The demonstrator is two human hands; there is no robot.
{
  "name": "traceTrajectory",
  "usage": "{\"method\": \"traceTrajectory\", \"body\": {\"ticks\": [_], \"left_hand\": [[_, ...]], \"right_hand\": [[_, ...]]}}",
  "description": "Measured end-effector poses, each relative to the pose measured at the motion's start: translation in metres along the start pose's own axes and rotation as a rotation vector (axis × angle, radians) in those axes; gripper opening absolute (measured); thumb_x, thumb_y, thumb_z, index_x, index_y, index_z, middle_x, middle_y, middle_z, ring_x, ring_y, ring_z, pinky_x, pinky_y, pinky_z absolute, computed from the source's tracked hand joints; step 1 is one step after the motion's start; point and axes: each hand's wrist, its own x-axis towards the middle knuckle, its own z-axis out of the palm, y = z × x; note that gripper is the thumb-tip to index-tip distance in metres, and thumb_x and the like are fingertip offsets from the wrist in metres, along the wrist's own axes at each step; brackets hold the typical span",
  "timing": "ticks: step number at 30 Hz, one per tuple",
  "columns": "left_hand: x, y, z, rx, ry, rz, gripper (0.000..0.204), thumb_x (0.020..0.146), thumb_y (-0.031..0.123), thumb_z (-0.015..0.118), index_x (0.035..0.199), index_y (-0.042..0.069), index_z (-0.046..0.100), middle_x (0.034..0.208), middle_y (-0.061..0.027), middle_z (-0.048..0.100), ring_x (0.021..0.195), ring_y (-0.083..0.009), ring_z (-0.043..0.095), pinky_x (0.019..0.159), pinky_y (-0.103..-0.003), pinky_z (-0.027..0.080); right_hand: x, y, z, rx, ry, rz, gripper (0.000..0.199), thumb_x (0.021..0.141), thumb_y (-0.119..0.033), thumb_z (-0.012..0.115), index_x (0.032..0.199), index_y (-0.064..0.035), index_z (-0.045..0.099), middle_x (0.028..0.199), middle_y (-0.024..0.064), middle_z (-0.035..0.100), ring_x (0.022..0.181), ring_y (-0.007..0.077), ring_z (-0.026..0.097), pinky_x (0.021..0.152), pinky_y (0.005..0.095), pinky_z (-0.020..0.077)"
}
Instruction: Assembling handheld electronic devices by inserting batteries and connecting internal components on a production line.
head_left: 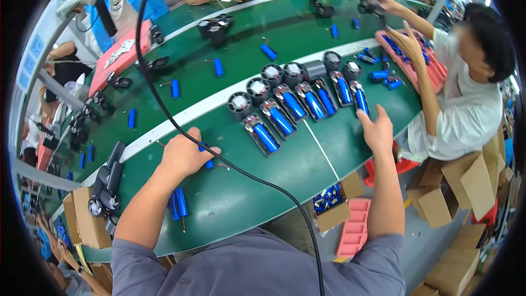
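My left hand (186, 153) is closed over a blue cylindrical battery (208, 164) with thin wires, just above the green table; its fingers partly cover it. My right hand (377, 130) has thumb and forefinger apart, beside the near end of the rightmost dark half-shell housing (360, 98); I cannot tell whether it touches. That housing belongs to a slanting row of several, each with a blue battery and small wiring inside, such as the leftmost housing (262, 136). Close to my left forearm lie loose blue batteries (178, 204).
Round dark fan-like parts (240, 104) stand behind the housings. A black cable (257, 178) hangs across the view. Dark handheld bodies (107, 181) and a carton (87, 216) are at left. A white-shirted co-worker (466, 90) works at right beside a pink tray (433, 74). The belt (241, 49) carries batteries.
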Motion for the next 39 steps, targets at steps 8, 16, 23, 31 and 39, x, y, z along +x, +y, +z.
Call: {"method": "traceTrajectory", "body": {"ticks": [8,16,23,31,39], "left_hand": [[-0.011,-0.027,0.008,-0.179,0.153,0.154,0.052,0.072,0.037,0.075,0.106,0.000,0.060,0.086,-0.0136,0.063,0.075,-0.0268,0.063,0.068,-0.036,0.050],[-0.052,-0.107,-0.008,-0.494,0.457,0.038,0.011,0.083,0.006,0.063,0.091,-0.001,0.062,0.067,-0.0041,0.059,0.058,-0.0073,0.052,0.053,-0.023,0.043],[-0.114,-0.134,0.024,-0.744,0.200,-0.166,0.013,0.081,0.011,0.067,0.083,-0.002,0.064,0.063,-0.0063,0.059,0.054,-0.0107,0.052,0.051,-0.026,0.043],[-0.126,-0.141,0.042,-0.612,0.377,0.128,0.015,0.077,0.009,0.069,0.088,0.000,0.064,0.072,-0.0078,0.057,0.056,-0.0154,0.055,0.052,-0.029,0.045],[-0.153,-0.162,0.048,-0.730,0.514,0.299,0.012,0.077,0.006,0.069,0.086,0.002,0.062,0.076,-0.0093,0.060,0.064,-0.0177,0.060,0.057,-0.028,0.049]], "right_hand": [[0.026,-0.106,-0.033,0.881,-0.308,0.170,0.020,0.083,-0.010,0.066,0.099,0.0009,0.063,0.064,0.0009,0.058,0.057,0.0059,0.049,0.052,0.0225,0.0408],[-0.023,-0.190,-0.039,0.996,-0.633,-0.261,0.015,0.076,-0.001,0.067,0.091,-0.0010,0.064,0.069,0.0108,0.061,0.055,0.0205,0.057,0.051,0.0298,0.0446],[-0.067,-0.248,-0.050,1.032,-0.750,-0.453,0.012,0.076,0.000,0.067,0.088,-0.0006,0.065,0.072,0.0116,0.061,0.056,0.0202,0.058,0.053,0.0281,0.0446],[-0.081,-0.289,-0.063,0.873,-0.745,-0.348,0.018,0.077,-0.004,0.066,0.095,-0.0008,0.064,0.078,0.0127,0.059,0.066,0.0276,0.058,0.058,0.0341,0.0467],[-0.101,-0.310,-0.060,0.652,-0.475,-0.510,0.012,0.083,-0.007,0.064,0.092,0.0001,0.064,0.074,0.0124,0.061,0.066,0.0297,0.061,0.059,0.0359,0.0482]]}}
